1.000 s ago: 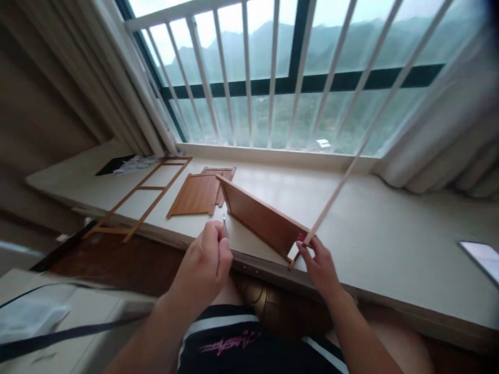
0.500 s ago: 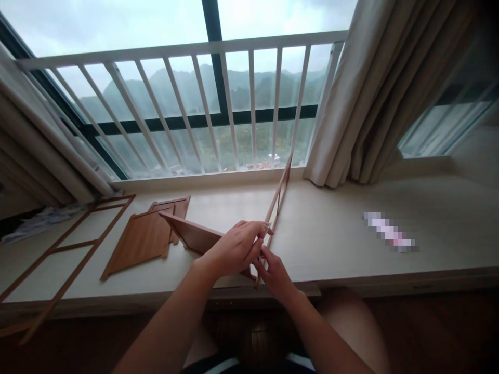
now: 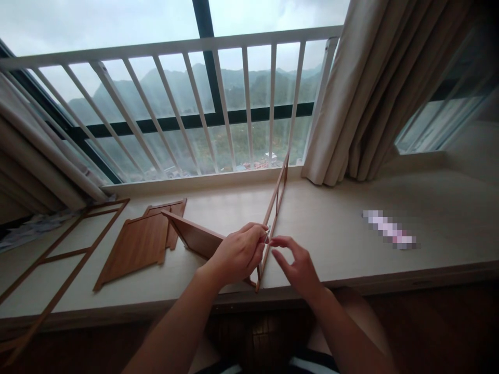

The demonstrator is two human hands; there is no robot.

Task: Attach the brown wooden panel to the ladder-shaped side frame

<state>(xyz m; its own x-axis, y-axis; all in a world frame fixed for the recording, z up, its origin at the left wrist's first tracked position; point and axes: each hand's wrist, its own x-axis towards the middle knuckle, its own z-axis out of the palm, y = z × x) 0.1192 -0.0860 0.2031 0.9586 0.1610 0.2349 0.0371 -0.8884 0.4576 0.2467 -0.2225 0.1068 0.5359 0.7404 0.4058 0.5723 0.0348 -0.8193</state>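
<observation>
Right, I'm watching through the head camera, and the action sits just below the middle of the frame. My left hand [image 3: 242,255] has its fingers pinched together on a thin metallic piece [image 3: 267,234], mostly hidden by the fingers, right up against the slim wooden frame [image 3: 277,202]. That frame stands on edge, running from the lower centre up toward the window sill, its rails leaning slightly.

Over to my right hand [image 3: 299,265], just right of centre: thumb and forefinger are apart in a curve, nothing visible between them. The forefinger's tip is right by the metallic piece; whether they touch, I can't tell from here.

Behind the left wrist, the upright panel [image 3: 197,236] is tilted on its long edge, its near end meeting the foot of the slim frame at lower centre. Left of that, a flat panel [image 3: 132,246] overlaps a smaller board [image 3: 177,213], both lying on the pale ledge [image 3: 331,244]. At the far left a ladder-shaped frame [image 3: 64,255] lies flat, its near end jutting past the ledge's edge. Middle right, I've got a pixelated pinkish-white item [image 3: 390,229], well apart from the hands.
</observation>
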